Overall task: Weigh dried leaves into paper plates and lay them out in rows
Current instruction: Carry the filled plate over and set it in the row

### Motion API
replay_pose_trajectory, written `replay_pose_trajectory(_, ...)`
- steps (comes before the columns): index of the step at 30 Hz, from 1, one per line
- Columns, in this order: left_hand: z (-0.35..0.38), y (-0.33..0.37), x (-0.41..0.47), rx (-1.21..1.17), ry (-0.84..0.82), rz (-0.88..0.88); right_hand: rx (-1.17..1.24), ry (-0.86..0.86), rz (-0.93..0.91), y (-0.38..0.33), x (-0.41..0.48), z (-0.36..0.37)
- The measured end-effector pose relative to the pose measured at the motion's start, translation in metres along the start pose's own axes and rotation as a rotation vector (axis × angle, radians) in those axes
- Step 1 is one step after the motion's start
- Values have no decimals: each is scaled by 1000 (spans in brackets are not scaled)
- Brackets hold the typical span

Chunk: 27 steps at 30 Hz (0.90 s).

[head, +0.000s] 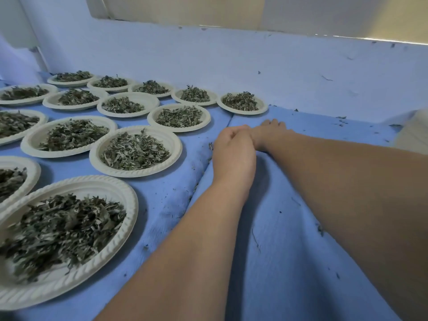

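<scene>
Blue cloth [301, 228] on the bench, with both your hands out on its bare stretch beside the filled rows.

Your left hand [232, 151] is curled at the fold [203, 172]; whether it grips cloth or crumbs I cannot tell. Your right hand [269, 133] lies just beyond it, fingertips hidden. If you are flattening the cloth, smooth away from the paper plates [172, 141] of dried leaves [134, 151] just left of your left hand, so none tips. Another plate [262, 107] sits just beyond your hands. Loose leaf bits [340, 122] lie scattered to their right.
</scene>
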<state>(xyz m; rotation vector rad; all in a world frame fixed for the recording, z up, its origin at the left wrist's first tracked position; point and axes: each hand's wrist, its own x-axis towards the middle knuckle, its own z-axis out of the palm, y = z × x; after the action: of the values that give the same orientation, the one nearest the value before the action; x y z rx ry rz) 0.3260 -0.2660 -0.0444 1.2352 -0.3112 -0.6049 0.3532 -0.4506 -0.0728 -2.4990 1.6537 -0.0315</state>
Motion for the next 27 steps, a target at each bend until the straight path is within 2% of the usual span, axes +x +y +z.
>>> replay_pose_trajectory(4,4,-3,-5,94,5,72,-88,-33,-132,18,-50,-7)
replay_pose_trajectory(7,4,-6,-9,194,18,130,-270,-52,-406,34,-98,-21)
replay_pose_trajectory(9,5,-7,-11,252,28,160,-334,-51,-509,44,-131,-30)
replay_pose_trajectory(14,4,-8,-13,319,9,181,-428,58,-477,63,-180,-46)
replay_pose_trajectory(22,18,0,-39,359,-44,253,-317,245,-524,89,-205,-56)
replay_pose_trajectory(27,32,17,-68,249,-24,260,-202,206,-498,97,-213,-56)
